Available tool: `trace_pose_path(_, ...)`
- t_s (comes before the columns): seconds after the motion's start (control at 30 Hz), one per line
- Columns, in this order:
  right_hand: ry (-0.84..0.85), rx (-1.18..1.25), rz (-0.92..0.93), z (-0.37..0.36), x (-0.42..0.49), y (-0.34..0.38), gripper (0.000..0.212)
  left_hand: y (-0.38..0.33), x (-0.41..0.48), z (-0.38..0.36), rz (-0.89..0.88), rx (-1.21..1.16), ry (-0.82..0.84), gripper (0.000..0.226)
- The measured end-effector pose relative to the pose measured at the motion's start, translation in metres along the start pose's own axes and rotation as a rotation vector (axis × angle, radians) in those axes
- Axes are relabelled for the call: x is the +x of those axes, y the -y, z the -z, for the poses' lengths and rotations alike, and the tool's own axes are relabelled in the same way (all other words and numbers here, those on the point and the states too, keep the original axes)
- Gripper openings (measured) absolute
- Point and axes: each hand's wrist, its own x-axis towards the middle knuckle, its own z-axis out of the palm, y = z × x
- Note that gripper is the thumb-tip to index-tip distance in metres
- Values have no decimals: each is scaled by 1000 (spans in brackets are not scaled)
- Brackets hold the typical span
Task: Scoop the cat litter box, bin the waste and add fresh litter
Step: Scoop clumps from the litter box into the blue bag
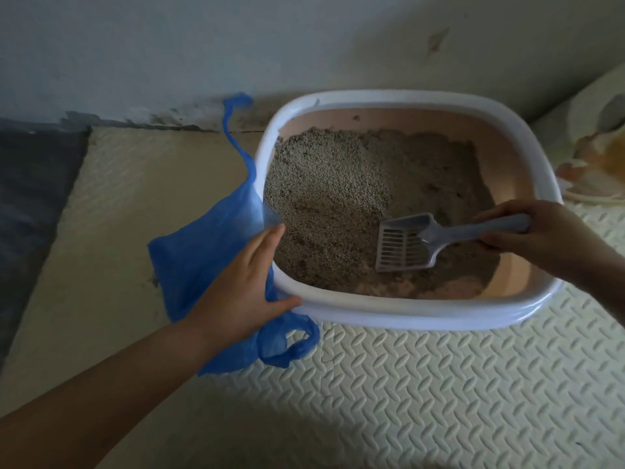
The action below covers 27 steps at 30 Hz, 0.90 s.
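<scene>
Litter box (399, 314), white-rimmed with a pinkish inner wall, sits on the floor close against the wall, and the work is at the scooping step. Grey-beige litter (331, 184) covers most of its inside, thinner toward the near edge, where some of the pink bottom shows through. A blue plastic bag (203, 252) hangs over the box's left rim and spreads onto the floor beside it, one handle loop lying at the box's near-left corner. A grey slotted scoop (406, 245) lies inside the box toward its near-right part, its head on the litter and seemingly empty.

Both hands are well apart. The right hand (541, 238) is wrapped round the scoop's handle over the box's right rim. The left hand (243, 286) lies flat with straight fingers on the bag at the box's left rim, its thumb touching the rim.

No clump is plain to see, so the next move likely calls for pushing the scoop head under the litter, lifting and sifting, then carrying any waste left to the bag, whose mouth would first need opening.

A cream foam floor mat (439, 384) with a raised tread pattern runs under and in front of the box. The pale wall (203, 45) behind the box is scuffed and stained along its base. A dark grey cloth (33, 184) lies far left of the box. To its right sits a cream object with orange markings (602, 154); I cannot tell what it is.
</scene>
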Motion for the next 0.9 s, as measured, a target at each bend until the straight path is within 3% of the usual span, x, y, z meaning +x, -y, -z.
trace_pose_path(0.23,-40,-157,128,-42,9,20,12,3,-3,-2,47,-28,-83,108)
trace_pose_path(0.43,88,-177,215,-96,23,27,12,9,0,-2,59,-64,-80,116)
trace_pose_path(0.57,217,-499,341,-118,39,39,10,10,1,-3,41,-64,-65,115)
trace_pose_path(0.73,319,-809,360,-123,58,40,19,10,0,-3,15,-43,-54,111)
trace_pose_path(0.9,317,-812,426,-123,61,30,17,9,0,-1,4,-28,-40,110)
